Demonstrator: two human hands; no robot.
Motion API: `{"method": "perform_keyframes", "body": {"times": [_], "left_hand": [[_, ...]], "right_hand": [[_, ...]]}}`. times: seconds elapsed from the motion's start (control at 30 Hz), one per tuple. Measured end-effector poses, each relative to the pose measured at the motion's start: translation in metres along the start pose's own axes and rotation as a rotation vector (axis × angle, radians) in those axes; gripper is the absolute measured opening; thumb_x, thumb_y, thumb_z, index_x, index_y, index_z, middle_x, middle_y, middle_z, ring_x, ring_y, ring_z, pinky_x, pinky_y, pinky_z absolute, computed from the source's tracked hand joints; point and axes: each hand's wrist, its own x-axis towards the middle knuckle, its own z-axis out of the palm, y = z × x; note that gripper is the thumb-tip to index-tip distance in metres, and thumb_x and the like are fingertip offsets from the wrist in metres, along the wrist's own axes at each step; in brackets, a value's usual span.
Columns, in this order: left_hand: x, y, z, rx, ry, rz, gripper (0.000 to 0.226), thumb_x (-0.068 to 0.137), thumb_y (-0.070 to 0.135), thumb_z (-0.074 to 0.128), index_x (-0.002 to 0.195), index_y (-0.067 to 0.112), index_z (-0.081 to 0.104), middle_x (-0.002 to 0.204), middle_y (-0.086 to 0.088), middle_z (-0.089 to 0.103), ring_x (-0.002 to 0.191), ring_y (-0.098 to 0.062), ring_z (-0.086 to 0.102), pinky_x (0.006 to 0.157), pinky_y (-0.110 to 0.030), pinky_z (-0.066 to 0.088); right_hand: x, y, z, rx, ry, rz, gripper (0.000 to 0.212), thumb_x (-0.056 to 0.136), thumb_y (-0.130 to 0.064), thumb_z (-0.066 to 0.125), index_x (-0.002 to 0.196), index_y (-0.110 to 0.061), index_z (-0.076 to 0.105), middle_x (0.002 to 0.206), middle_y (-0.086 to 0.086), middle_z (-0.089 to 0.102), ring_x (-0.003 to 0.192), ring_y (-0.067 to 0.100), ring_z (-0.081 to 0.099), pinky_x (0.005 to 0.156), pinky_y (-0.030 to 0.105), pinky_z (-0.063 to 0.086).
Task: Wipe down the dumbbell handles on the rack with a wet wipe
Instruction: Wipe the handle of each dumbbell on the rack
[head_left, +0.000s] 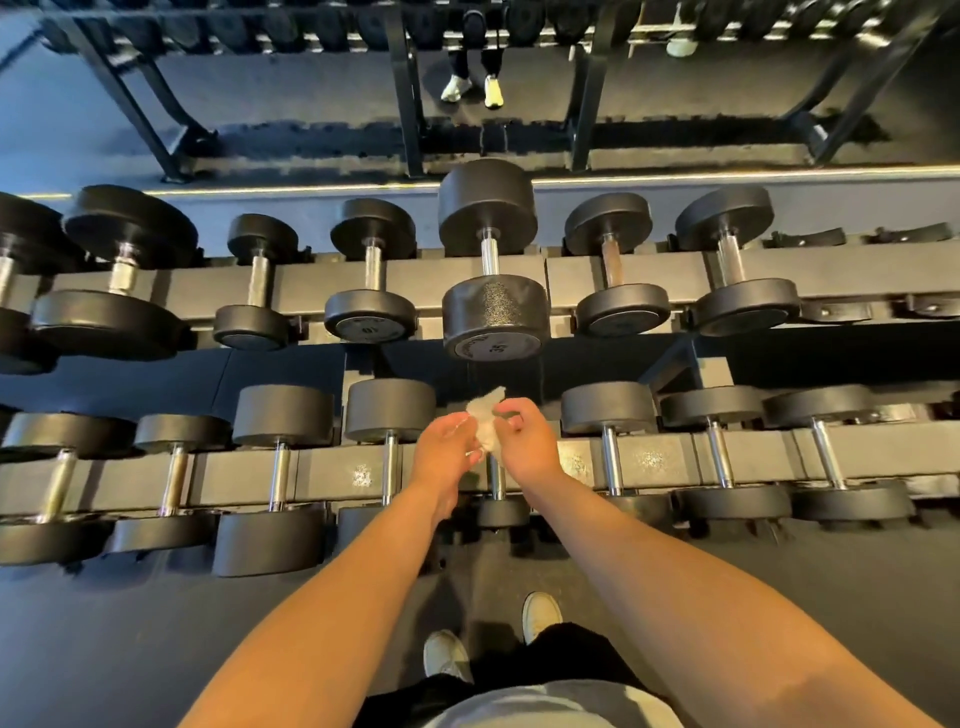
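A crumpled white wet wipe (485, 418) is held between both my hands above the lower row of the dumbbell rack (332, 475). My left hand (447, 447) pinches its left side and my right hand (524, 441) pinches its right side. Directly under my hands a chrome dumbbell handle (497, 480) shows, its far head hidden by my hands. Black dumbbells with chrome handles fill both tiers. A large dumbbell (491, 260) sits in the upper row just beyond the wipe.
A mirror behind the rack reflects the rack frame and a person's legs and shoes (472, 88). My own shoes (540, 616) stand on the dark floor close to the rack. Empty cradles (841, 309) sit at the upper row's right end.
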Motion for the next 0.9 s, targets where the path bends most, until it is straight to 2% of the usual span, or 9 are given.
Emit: {"method": "perform_keyframes", "body": {"times": [0.13,0.27,0.4,0.53,0.63,0.7,0.77,0.83,0.9], "left_hand": [[0.002,0.015,-0.008,0.032,-0.036,0.063,0.014,0.105,0.017,0.052,0.109,0.021,0.065,0.111,-0.009,0.069,0.087,-0.015,0.065,0.089,-0.035,0.059],[0.014,0.038,0.004,0.091,-0.085,0.132,0.019,0.105,0.014,0.049,0.105,0.02,0.066,0.103,-0.004,0.07,0.08,-0.008,0.069,0.072,-0.026,0.058],[0.035,0.065,0.027,0.126,-0.132,0.177,0.03,0.106,0.009,0.043,0.09,0.022,0.064,0.073,0.009,0.073,0.077,-0.009,0.067,0.075,-0.028,0.054],[0.075,0.08,0.043,0.256,-0.063,0.259,0.021,0.103,0.011,0.045,0.105,0.026,0.06,0.104,-0.007,0.065,0.09,-0.02,0.061,0.081,-0.034,0.053],[0.113,0.087,0.042,0.481,0.015,0.422,0.032,0.104,0.009,0.044,0.129,0.025,0.055,0.127,-0.001,0.057,0.111,-0.017,0.057,0.1,-0.033,0.048],[0.133,0.093,0.04,0.637,0.047,0.528,0.039,0.103,0.002,0.041,0.137,0.016,0.052,0.136,-0.005,0.052,0.122,-0.016,0.05,0.105,-0.025,0.037],[0.153,0.096,0.043,0.724,0.055,0.597,0.044,0.102,-0.002,0.04,0.142,0.013,0.049,0.149,-0.009,0.046,0.14,-0.02,0.04,0.119,-0.029,0.028],[0.166,0.1,0.052,0.783,0.042,0.595,0.047,0.104,0.002,0.038,0.149,0.014,0.042,0.16,-0.008,0.035,0.15,-0.02,0.026,0.125,-0.031,0.016],[0.175,0.1,0.066,0.81,0.01,0.594,0.048,0.106,0.013,0.034,0.153,0.016,0.037,0.162,-0.008,0.031,0.152,-0.02,0.022,0.126,-0.034,0.013]], "right_hand": [[-0.002,-0.008,0.011,0.0,0.091,-0.103,0.022,0.099,-0.013,0.052,0.117,-0.024,0.058,0.11,0.0,0.059,0.096,0.01,0.058,0.076,0.018,0.047],[0.005,-0.022,0.008,0.02,0.04,-0.198,0.028,0.101,-0.016,0.052,0.127,-0.024,0.057,0.116,-0.002,0.046,0.097,0.004,0.055,0.075,0.008,0.046],[0.04,-0.034,-0.001,-0.071,0.059,-0.32,0.031,0.097,-0.002,0.052,0.12,-0.017,0.066,0.113,0.001,0.047,0.097,-0.003,0.051,0.08,0.0,0.038],[0.088,-0.05,-0.006,-0.049,0.175,-0.306,0.023,0.099,-0.001,0.051,0.115,-0.002,0.067,0.107,0.0,0.05,0.09,-0.012,0.051,0.078,-0.002,0.034],[0.129,-0.066,-0.007,-0.111,0.22,-0.327,0.031,0.099,-0.004,0.047,0.126,-0.006,0.062,0.12,0.01,0.053,0.102,0.01,0.05,0.081,0.001,0.033],[0.155,-0.077,0.0,-0.203,0.156,-0.396,0.034,0.098,-0.004,0.046,0.128,-0.007,0.061,0.125,0.015,0.051,0.11,0.024,0.048,0.092,0.015,0.039],[0.18,-0.084,0.008,-0.239,0.118,-0.358,0.03,0.101,-0.019,0.05,0.129,-0.017,0.06,0.125,0.004,0.051,0.116,0.024,0.044,0.103,0.038,0.039],[0.197,-0.084,0.011,-0.215,0.161,-0.293,0.03,0.1,-0.044,0.05,0.125,-0.03,0.06,0.114,-0.01,0.046,0.114,0.016,0.041,0.106,0.042,0.037],[0.206,-0.072,0.007,-0.236,0.181,-0.306,0.031,0.098,-0.049,0.052,0.124,-0.034,0.06,0.115,-0.011,0.046,0.116,0.017,0.043,0.106,0.046,0.04]]}}
